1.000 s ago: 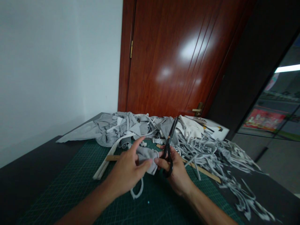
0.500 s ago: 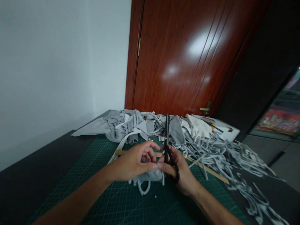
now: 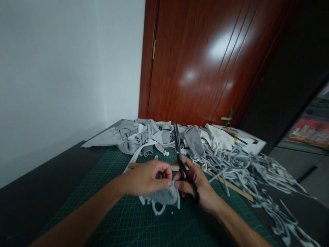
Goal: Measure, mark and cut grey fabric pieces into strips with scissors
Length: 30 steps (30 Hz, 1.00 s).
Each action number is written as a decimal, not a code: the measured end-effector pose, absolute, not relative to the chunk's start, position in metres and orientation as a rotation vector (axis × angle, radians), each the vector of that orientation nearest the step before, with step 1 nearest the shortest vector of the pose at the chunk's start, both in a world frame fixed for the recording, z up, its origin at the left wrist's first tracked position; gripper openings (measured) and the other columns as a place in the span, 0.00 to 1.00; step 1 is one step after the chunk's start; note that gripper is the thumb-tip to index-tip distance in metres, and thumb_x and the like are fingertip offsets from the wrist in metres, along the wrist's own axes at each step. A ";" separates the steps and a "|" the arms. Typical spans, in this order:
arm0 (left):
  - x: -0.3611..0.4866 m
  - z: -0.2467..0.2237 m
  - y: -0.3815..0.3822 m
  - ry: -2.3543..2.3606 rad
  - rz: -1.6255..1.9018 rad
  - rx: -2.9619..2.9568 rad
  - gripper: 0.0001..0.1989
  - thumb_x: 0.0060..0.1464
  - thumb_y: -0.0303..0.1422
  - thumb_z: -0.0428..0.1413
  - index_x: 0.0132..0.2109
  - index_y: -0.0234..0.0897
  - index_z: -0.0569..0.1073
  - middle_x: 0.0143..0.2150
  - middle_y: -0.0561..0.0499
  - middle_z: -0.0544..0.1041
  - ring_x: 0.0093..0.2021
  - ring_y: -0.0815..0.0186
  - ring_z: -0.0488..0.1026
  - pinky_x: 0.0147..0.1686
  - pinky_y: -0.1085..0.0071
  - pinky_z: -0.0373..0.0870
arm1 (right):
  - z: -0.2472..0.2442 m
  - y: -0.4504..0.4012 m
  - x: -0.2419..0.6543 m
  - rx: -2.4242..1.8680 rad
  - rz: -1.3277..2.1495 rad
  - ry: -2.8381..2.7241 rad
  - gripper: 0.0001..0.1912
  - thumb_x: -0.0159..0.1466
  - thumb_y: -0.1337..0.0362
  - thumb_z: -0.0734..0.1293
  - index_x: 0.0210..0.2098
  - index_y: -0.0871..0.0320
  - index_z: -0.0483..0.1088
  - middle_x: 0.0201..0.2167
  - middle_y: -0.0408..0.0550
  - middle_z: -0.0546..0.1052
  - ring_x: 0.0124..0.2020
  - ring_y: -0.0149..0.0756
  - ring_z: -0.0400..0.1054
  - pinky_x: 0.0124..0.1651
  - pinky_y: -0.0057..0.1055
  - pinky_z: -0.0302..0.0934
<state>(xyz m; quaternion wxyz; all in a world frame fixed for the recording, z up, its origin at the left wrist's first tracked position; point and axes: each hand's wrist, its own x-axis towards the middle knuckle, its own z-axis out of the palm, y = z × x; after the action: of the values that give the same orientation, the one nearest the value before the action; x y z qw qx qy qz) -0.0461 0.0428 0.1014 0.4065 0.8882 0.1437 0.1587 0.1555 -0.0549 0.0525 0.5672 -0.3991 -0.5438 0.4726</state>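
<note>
My left hand (image 3: 153, 178) is closed in a pinch on a small grey piece of fabric (image 3: 163, 197), which hangs below the fingers with a loop and narrow strips along its lower edge. Black-handled scissors (image 3: 181, 161) rest in my right hand (image 3: 199, 185), their closed-looking blades pointing up and away. The right thumb and fingertips come close to the left fingertips; whether they touch the fabric I cannot tell. Beneath both hands lies a green cutting mat (image 3: 123, 223) with a grid.
Grey fabric pieces (image 3: 128, 137) heap along the back of the dark table (image 3: 51, 175). Cut grey strips (image 3: 241, 171) tangle on the right, beside a wooden ruler (image 3: 231, 185). White fabric (image 3: 218, 137) and a white sheet (image 3: 250, 142) sit behind them, before a brown door (image 3: 190, 61).
The scissors have tilted leftward at the tip. My left fingers have curled tighter, and the right fingertips have drawn slightly apart from the left ones.
</note>
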 end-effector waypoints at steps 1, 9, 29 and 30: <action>-0.046 0.102 0.042 0.362 0.397 2.250 0.08 0.59 0.38 0.59 0.38 0.38 0.77 0.32 0.53 0.75 0.32 0.66 0.70 0.32 0.71 0.62 | 0.053 -0.055 0.155 -0.945 1.091 -1.270 0.35 0.53 0.59 0.86 0.54 0.54 0.68 0.28 0.38 0.80 0.21 0.28 0.65 0.24 0.23 0.61; -0.034 0.098 0.042 0.546 0.853 2.078 0.09 0.59 0.39 0.59 0.34 0.38 0.73 0.30 0.54 0.74 0.31 0.66 0.70 0.31 0.71 0.63 | 0.056 -0.054 0.148 -0.977 0.906 -1.044 0.38 0.45 0.57 0.89 0.49 0.53 0.71 0.29 0.38 0.78 0.23 0.30 0.64 0.25 0.25 0.58; -0.027 0.082 0.034 0.311 0.796 1.445 0.16 0.62 0.38 0.64 0.53 0.45 0.69 0.42 0.55 0.77 0.39 0.67 0.75 0.41 0.70 0.68 | 0.065 -0.050 0.173 -1.033 0.847 -0.743 0.39 0.40 0.54 0.89 0.46 0.57 0.75 0.26 0.38 0.75 0.27 0.36 0.68 0.32 0.30 0.59; -0.027 0.081 0.035 0.295 0.776 1.448 0.16 0.60 0.37 0.66 0.51 0.44 0.71 0.43 0.54 0.77 0.40 0.66 0.75 0.41 0.70 0.68 | 0.066 -0.050 0.174 -1.028 0.868 -0.729 0.39 0.39 0.54 0.89 0.46 0.57 0.75 0.26 0.38 0.75 0.27 0.36 0.68 0.32 0.31 0.59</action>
<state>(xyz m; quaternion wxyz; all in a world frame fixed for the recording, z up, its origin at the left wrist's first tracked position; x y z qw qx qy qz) -0.0267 0.0346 0.0808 0.6716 0.6427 0.1311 0.3446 0.1739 -0.0502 0.0659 0.7213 -0.4651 -0.3302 0.3930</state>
